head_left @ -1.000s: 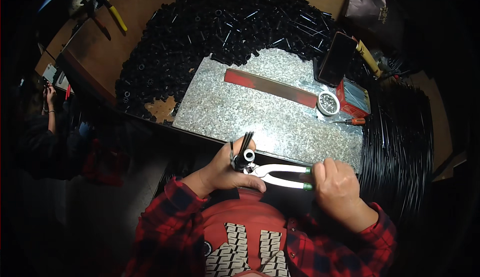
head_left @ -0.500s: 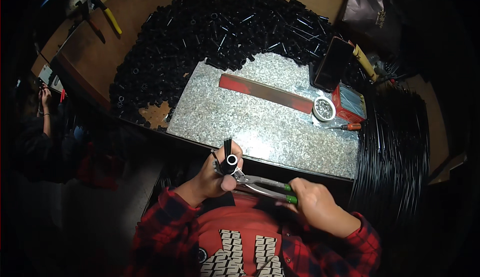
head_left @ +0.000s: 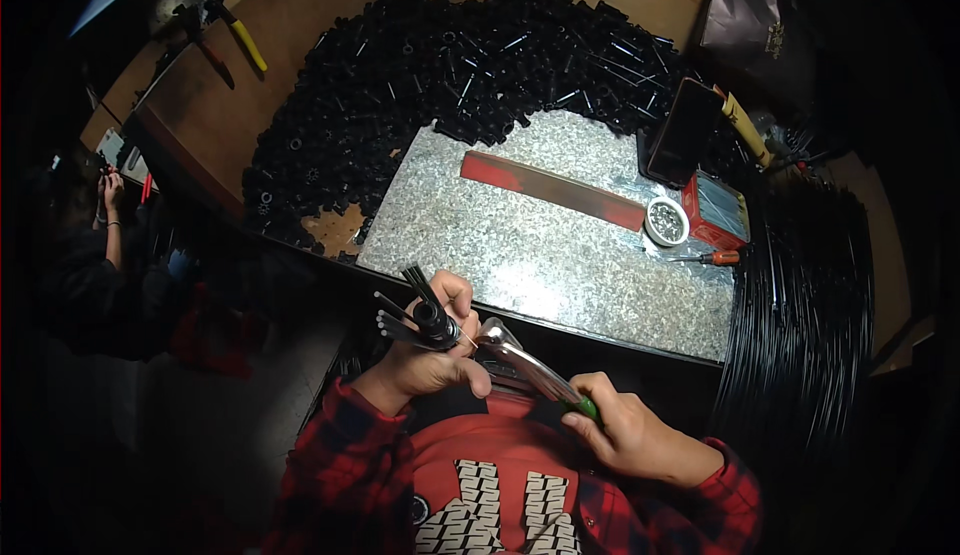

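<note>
Fingers of left hand (head_left: 425, 370) pinch black tubes (head_left: 412, 312); right hand (head_left: 625, 435) grips pliers (head_left: 525, 360) below granite slab (head_left: 540, 255).

Beside the speckled grey stone slab (head_left: 560, 245) lie black tubes (head_left: 440, 65), a red strip (head_left: 555, 187) upon it, yellow-handled pliers (head_left: 240, 40) beyond.

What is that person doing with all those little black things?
A person in a red checked shirt holds a small black tube and some thin black rods in the left hand. The right hand grips green-handled pliers, their tip at the tube. Ahead lies a speckled stone slab with a red bar on it, and behind it a big heap of black tubes.
</note>
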A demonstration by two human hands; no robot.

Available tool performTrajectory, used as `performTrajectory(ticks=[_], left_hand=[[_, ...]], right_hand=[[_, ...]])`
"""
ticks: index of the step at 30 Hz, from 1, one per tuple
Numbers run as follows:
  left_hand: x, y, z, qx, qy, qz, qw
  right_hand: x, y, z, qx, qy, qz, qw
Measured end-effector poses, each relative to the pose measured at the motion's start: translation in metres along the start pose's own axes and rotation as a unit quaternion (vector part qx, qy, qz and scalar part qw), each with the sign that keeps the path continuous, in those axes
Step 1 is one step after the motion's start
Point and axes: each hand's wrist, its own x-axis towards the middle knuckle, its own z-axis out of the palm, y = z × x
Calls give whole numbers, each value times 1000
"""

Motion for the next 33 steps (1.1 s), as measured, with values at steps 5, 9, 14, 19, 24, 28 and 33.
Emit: performTrajectory(ticks=[5, 9, 14, 19, 24, 28, 33], left_hand=[[-1, 1, 2, 2, -15, -8, 1000], [0, 2, 6, 32, -12, -6, 999], [0, 1, 8, 35, -8, -19, 999], [-2, 2, 9, 52, -14, -23, 998], [1, -11, 3, 103, -24, 14, 994], [2, -15, 7, 84, 30, 64, 994], [2, 1, 13, 1, 33, 75, 997]], right_hand=[[1, -5, 2, -9, 10, 1, 1000], [0, -9, 0, -20, 0, 20, 1000], [0, -6, 3, -26, 14, -19, 999], [1, -9, 0, -60, 2, -17, 998], [0, -5, 3, -125, 21, -30, 992], [2, -4, 3, -139, 27, -39, 989], [1, -1, -8, -64, 66, -29, 995]])
